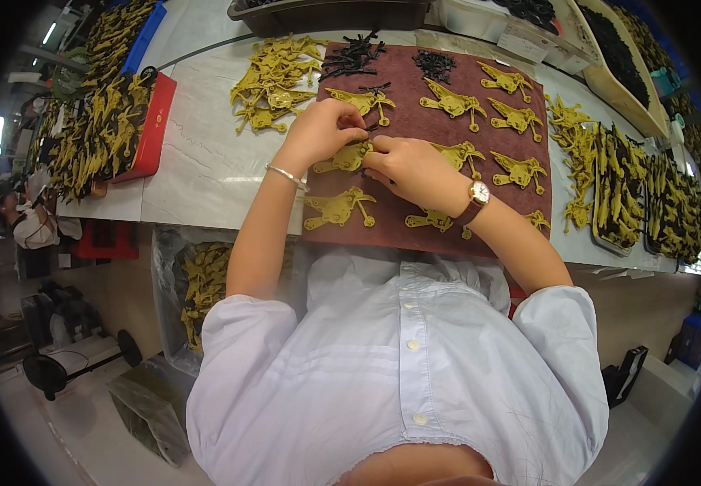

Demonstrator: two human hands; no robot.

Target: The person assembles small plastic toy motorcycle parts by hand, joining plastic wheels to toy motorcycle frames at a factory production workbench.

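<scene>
My left hand (322,130) and my right hand (407,166) meet over a dark red mat (415,130) on the white table. Both pinch one olive-yellow plastic part (346,156) between the fingertips. A small black piece sits where the fingers touch, mostly hidden. Several more yellow parts (451,103) lie in rows on the mat. One yellow part (336,208) rests just below my left wrist. Small black pins (352,57) are heaped at the mat's far edge. A watch is on my right wrist, a bracelet on my left.
A loose pile of yellow parts (273,81) lies left of the mat. A red tray (152,121) of parts stands far left. Trays of yellow-and-black parts (617,190) line the right. Bins (326,12) stand at the back. A bag of parts (196,283) hangs below the table.
</scene>
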